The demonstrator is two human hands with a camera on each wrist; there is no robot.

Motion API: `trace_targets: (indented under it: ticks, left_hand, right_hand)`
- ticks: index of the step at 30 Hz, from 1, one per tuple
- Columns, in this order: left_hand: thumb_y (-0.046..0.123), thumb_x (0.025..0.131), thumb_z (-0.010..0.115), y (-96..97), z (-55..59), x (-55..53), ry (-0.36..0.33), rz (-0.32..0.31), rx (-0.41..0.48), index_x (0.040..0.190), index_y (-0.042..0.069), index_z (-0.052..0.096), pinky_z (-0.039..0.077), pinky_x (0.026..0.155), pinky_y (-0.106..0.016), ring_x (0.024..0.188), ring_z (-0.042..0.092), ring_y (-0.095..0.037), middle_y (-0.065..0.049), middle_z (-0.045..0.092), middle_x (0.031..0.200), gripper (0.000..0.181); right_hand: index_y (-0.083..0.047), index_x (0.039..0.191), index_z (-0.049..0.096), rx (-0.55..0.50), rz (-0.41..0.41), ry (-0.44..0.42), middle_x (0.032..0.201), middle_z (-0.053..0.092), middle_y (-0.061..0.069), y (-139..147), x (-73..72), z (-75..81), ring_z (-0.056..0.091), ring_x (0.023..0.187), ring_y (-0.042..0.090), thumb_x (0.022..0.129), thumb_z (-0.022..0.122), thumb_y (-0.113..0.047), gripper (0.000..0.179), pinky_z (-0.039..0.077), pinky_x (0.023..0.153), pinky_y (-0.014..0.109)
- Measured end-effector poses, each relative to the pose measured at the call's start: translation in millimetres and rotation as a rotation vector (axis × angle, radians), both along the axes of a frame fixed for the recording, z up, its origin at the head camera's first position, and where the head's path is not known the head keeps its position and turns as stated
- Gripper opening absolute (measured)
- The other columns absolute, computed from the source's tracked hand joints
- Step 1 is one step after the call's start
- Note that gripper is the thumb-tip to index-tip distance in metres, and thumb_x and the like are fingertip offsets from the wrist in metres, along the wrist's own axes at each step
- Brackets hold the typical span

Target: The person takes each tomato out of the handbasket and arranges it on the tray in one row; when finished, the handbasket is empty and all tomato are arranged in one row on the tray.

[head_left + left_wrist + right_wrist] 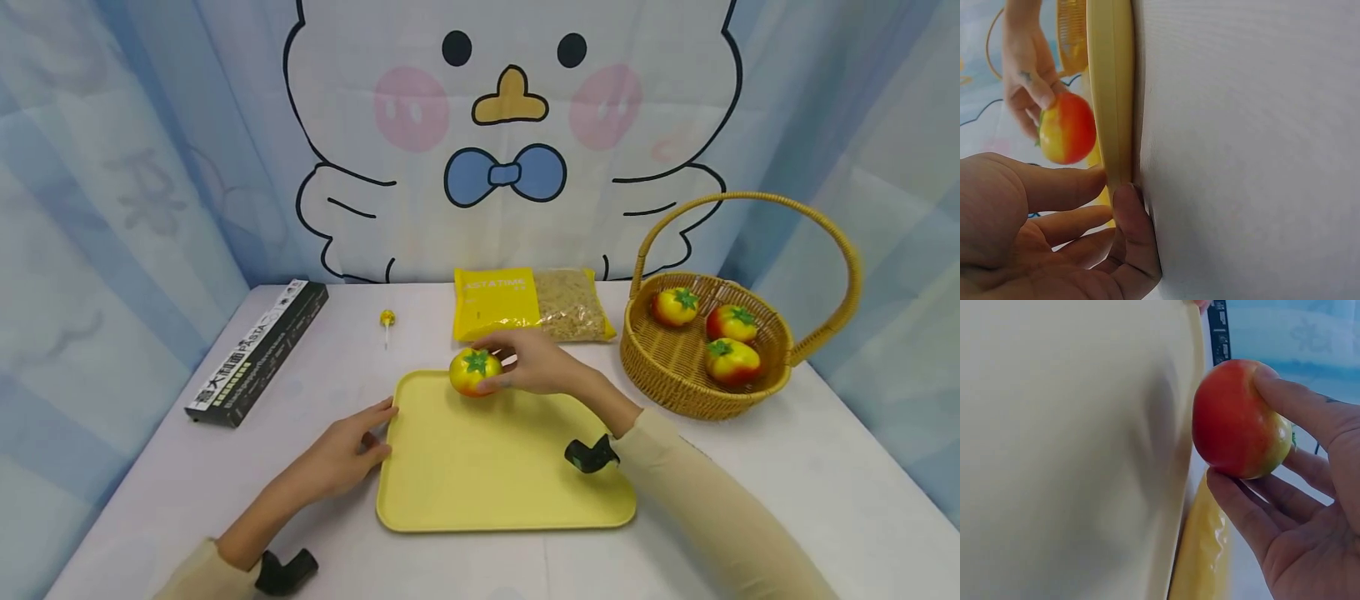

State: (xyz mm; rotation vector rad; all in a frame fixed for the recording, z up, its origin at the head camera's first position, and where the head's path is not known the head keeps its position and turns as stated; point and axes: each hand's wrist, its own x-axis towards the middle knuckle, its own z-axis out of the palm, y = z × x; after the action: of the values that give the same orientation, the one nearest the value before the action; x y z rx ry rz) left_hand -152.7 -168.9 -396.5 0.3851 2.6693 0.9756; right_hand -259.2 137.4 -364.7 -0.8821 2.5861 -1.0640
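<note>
My right hand (528, 361) holds a red-and-yellow toy tomato (472, 372) with a green star-shaped calyx, thumb on one side and fingers on the other. It is over the back edge of a yellow tray (495, 483), and the right wrist view shows the tomato (1235, 419) apart from the tray's surface. At the tray's left rim rests my left hand (341, 454), its fingertips against the outer edge. From the left wrist, the thumb and fingers of that hand (1054, 231) meet the rim (1110, 94), with one finger bent low beside the table.
A wicker basket (656, 396) with a tall handle holds several similar toy tomatoes at right. Behind the tray lies a yellow pasta bag (532, 304). A small lollipop (387, 319) and a long black box (258, 354) lie to the left. A patterned curtain (510, 233) bounds the table's back.
</note>
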Motion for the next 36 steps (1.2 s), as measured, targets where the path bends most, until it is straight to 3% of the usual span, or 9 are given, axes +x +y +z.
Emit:
trace_targets:
  ticks: [13, 36]
  left_hand:
    - [0.006, 0.101, 0.068, -2.5, 0.6, -1.2, 0.005, -0.012, 0.018, 0.156, 0.0, 0.049, 0.052, 0.08, -0.027, 0.097, 0.061, -0.012, -0.019, 0.037, 0.171, 0.059]
    - [0.006, 0.101, 0.068, -2.2, 3.0, -0.6, -0.012, -0.01, 0.019, 0.156, -0.001, 0.049, 0.054, 0.081, -0.028, 0.098, 0.062, -0.014, -0.019, 0.037, 0.171, 0.059]
  right_hand:
    - [-0.004, 0.143, 0.064, -0.021, 0.042, -0.013, 0.143, 0.068, 0.014, -35.2, -3.2, -6.4, 0.069, 0.126, 0.03, 0.09, 0.086, -0.024, 0.06, 0.061, 0.098, 0.029]
    - [-0.006, 0.141, 0.065, -0.006, 0.087, 0.034, 0.141, 0.07, 0.013, -63.9, -5.7, -16.6, 0.071, 0.122, 0.029, 0.091, 0.086, -0.024, 0.057, 0.061, 0.1, 0.032]
